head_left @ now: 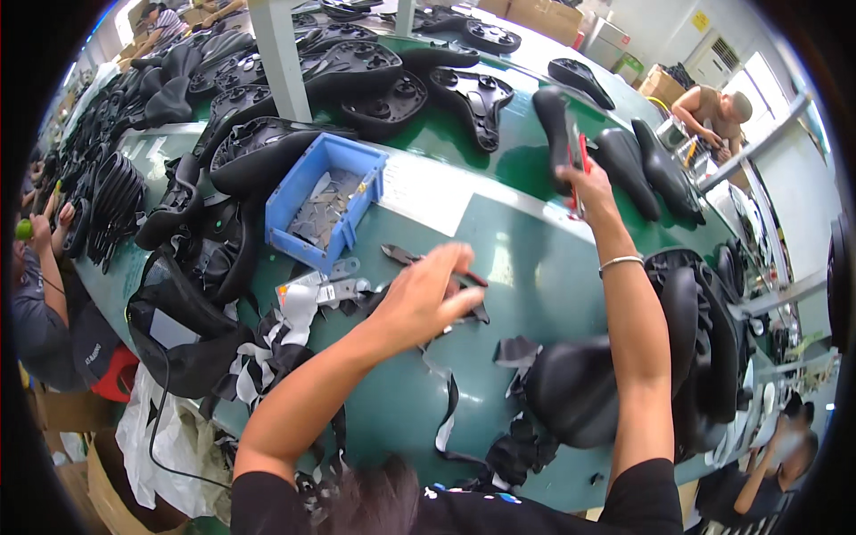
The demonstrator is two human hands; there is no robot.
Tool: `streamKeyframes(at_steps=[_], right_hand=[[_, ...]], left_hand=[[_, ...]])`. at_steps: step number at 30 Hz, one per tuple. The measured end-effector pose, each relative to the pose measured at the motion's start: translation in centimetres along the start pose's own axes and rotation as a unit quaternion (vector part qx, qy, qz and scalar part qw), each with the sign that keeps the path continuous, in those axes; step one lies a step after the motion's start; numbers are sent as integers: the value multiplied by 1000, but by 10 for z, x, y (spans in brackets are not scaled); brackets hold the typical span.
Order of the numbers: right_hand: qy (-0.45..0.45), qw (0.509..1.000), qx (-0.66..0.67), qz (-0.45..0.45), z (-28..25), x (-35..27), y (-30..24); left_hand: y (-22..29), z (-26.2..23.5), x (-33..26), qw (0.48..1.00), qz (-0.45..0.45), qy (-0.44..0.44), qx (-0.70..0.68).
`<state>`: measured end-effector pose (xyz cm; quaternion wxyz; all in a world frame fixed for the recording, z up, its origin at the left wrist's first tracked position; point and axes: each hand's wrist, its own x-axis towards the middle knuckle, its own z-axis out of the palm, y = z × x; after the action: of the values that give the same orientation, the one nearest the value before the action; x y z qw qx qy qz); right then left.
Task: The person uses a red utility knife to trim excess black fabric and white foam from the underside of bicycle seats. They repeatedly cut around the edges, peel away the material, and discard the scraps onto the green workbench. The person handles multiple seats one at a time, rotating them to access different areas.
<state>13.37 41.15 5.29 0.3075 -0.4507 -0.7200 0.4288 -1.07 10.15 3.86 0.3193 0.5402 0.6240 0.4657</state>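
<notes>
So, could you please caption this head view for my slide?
Left hand on pliers, right hand holding a red tool over a green table.

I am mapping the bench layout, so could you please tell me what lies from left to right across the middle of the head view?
Stack of black saddle shells → blue bin → left hand over the pliers → right hand holding a red-handled tool → black saddle.

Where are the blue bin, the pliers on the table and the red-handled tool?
blue bin (287, 198), head view, on its left wall.
pliers (403, 256), head view, on the dark jaw end beside the left hand (426, 299).
red-handled tool (580, 165), head view, on the part above the right hand (590, 187).
</notes>
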Motion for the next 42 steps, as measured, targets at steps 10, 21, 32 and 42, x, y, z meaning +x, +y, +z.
streamKeyframes(at_steps=[10, 21, 32, 42], right_hand=[[-162, 930, 326, 44, -4, -312, -112], [-154, 899, -230, -338, -32, -356, -6], [-199, 875, -389, -208, -14, -411, -5], [-101, 979, -100, -145, -17, -437, -5]], left_hand=[[29, 36, -15, 941, 44, 299, -156], [10, -13, -120, 914, -242, 53, -320], [9, -11, -110, 955, -223, 62, -186], [24, 9, -178, 903, -238, 240, -264]])
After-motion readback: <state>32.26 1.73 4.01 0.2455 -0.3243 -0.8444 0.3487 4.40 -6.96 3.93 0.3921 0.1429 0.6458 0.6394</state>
